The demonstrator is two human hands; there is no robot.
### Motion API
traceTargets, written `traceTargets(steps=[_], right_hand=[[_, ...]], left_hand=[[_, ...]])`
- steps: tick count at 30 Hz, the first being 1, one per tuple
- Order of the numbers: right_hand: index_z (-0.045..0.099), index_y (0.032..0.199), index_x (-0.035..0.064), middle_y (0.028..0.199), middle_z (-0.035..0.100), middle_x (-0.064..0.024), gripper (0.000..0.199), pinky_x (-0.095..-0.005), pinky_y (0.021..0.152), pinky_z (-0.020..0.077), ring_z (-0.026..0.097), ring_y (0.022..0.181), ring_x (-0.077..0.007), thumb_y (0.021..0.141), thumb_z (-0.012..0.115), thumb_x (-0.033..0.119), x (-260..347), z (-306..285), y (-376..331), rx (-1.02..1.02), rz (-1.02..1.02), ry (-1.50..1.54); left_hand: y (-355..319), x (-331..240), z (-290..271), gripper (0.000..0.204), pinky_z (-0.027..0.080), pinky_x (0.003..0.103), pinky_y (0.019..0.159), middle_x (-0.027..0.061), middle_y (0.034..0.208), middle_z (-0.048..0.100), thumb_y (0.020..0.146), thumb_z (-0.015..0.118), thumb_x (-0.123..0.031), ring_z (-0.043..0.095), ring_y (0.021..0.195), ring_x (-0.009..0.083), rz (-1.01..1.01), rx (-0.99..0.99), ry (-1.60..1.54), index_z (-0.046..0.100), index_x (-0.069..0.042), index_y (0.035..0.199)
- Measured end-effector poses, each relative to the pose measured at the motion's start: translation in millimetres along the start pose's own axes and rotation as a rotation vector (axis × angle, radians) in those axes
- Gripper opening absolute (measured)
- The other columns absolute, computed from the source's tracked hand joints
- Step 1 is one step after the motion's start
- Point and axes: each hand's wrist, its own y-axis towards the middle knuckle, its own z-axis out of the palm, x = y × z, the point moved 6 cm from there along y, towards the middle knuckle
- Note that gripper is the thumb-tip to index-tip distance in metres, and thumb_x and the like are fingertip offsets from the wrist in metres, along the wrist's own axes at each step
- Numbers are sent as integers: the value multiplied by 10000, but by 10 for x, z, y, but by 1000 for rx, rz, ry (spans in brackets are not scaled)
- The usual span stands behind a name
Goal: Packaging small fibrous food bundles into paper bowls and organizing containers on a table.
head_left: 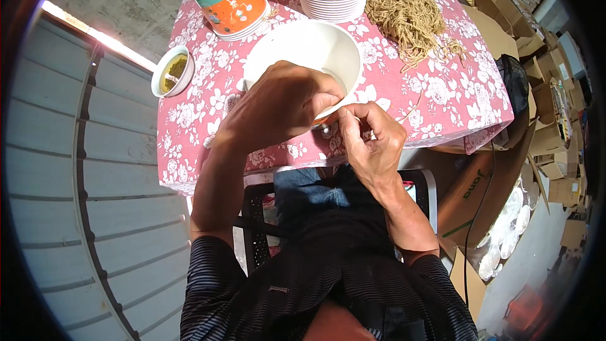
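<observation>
White paper tub (315, 44) on your worktop (454, 117) should be light but dentable, so go for the rim, where your left hand (297, 98) grips and right hand (375, 139) pinches (on what, can't tell).

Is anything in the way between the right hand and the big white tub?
No, nothing visible is in the way. The right hand's fingertips are right up at the near rim of the white tub, beside the left hand. The tan cord pile lies farther back, to the right.
</observation>
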Motion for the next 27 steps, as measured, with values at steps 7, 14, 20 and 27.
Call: traceTargets(steps=[7, 14, 20, 27], right_hand=[[730, 1009, -46, 701, 641, 20, 138, -225, 546, 445, 532, 626, -29, 1002, 694, 87, -290, 51, -72, 187, 379, 366], [721, 998, -34, 737, 629, 40, 140, -218, 577, 436, 521, 648, -31, 1020, 663, 91, -248, 82, -71, 301, 446, 410], [718, 924, -32, 765, 670, -50, 56, -262, 551, 439, 567, 628, -77, 919, 736, 21, -23, -352, 114, 325, 163, 148], [710, 891, -22, 767, 657, -100, 93, -324, 550, 472, 631, 633, -189, 846, 787, 0, 401, -552, 543, 358, -291, -23]], left_hand=[[-95, 177, -96, 239, 571, 332, 705, 89, 933, 734, 1039, 493, -120, 684, 831, 143, -250, -241, -292, 673, 17, 959], [65, -163, 110, 168, 517, 287, 698, 51, 787, 613, 1060, 503, -84, 646, 741, 125, -57, -134, -508, 602, 42, 1011], [120, -149, 102, 93, 490, 278, 610, 60, 757, 647, 1002, 632, -57, 598, 654, 102, -152, -120, -384, 612, 21, 1048], [160, -150, 175, 62, 505, 296, 598, 64, 714, 656, 978, 647, -39, 626, 640, 125, -31, -4, -308, 644, 16, 1005]])
